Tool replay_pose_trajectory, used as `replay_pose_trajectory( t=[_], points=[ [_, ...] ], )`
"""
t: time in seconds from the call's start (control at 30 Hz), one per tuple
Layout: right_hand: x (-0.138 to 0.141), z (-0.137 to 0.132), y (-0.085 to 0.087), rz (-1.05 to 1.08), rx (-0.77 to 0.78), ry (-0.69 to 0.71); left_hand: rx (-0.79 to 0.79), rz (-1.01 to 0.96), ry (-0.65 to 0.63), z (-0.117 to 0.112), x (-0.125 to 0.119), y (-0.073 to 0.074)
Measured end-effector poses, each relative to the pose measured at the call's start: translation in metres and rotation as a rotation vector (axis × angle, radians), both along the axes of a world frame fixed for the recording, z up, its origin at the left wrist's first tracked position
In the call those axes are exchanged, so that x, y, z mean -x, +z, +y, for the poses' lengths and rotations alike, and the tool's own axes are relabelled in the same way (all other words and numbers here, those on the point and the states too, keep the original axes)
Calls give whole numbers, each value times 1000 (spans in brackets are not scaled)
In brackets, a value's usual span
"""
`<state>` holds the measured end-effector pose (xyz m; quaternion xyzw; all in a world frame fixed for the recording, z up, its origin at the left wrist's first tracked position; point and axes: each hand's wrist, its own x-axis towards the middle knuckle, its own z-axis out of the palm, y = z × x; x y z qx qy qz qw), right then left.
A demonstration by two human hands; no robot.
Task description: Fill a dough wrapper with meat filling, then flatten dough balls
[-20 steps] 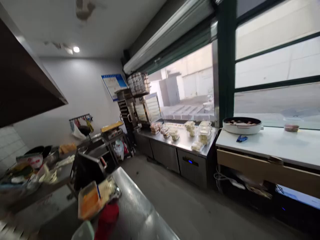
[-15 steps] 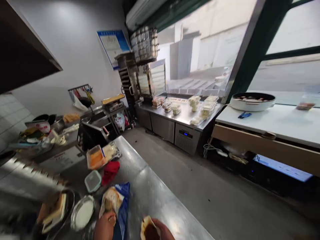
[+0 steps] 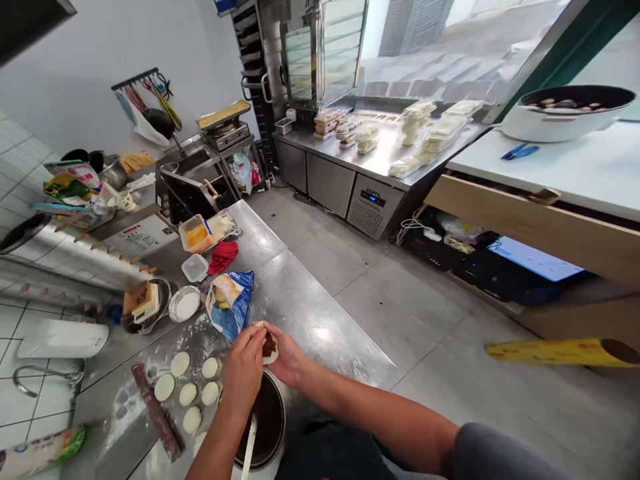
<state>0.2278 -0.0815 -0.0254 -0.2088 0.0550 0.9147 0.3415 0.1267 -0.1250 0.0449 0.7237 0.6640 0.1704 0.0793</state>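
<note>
A round dough wrapper [image 3: 273, 357] with dark brown filling lies in my right hand [image 3: 287, 357], whose fingers curl around its far side. My left hand [image 3: 245, 363] pinches at the wrapper's near edge; its fingertips partly hide the dough. Just below my hands stands a round pot [image 3: 273, 427] of dark filling with a pale spatula [image 3: 250, 443] in it. Beyond them is an open blue bag [image 3: 240, 313] with pale yellowish contents. Flat dough rounds [image 3: 188, 395], several of them, lie on the floured counter to the left, beside a brown rolling pin [image 3: 156, 413].
A bowl of white powder [image 3: 186, 304], a lidded clear box [image 3: 195, 268], a red cloth [image 3: 223, 257] and a tub with orange contents [image 3: 196, 233] line the far steel counter [image 3: 300, 293]. Packed clear boxes [image 3: 367, 138] stand on the counter across the aisle.
My left hand has left the blue bag and come to the wrapper in my right hand. The view has tilted down, bringing the pot, dough rounds and rolling pin into sight.
</note>
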Motion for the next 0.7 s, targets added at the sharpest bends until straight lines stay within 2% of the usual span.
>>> replay_pose_trajectory(
  t=[0.23, 0.33, 0.4, 0.53, 0.7],
  points=[
    [-22, -23, 25, -27, 100, -62, -39, 196, -97, -35, -21, -13],
    [-24, -30, 35, -24, 136, -116, -59, 241, -125, -52, -31, -13],
    [-26, -35, 39, -32, 134, -121, -2, 197, -128, -59, -35, -5],
    [-31, -43, 41, 0, 49, -73, 163, 3, -86, -60, -32, 26],
    [-36, -50, 42, 75, -50, -11, 159, -118, -13, -57, -18, 56]
  ],
)
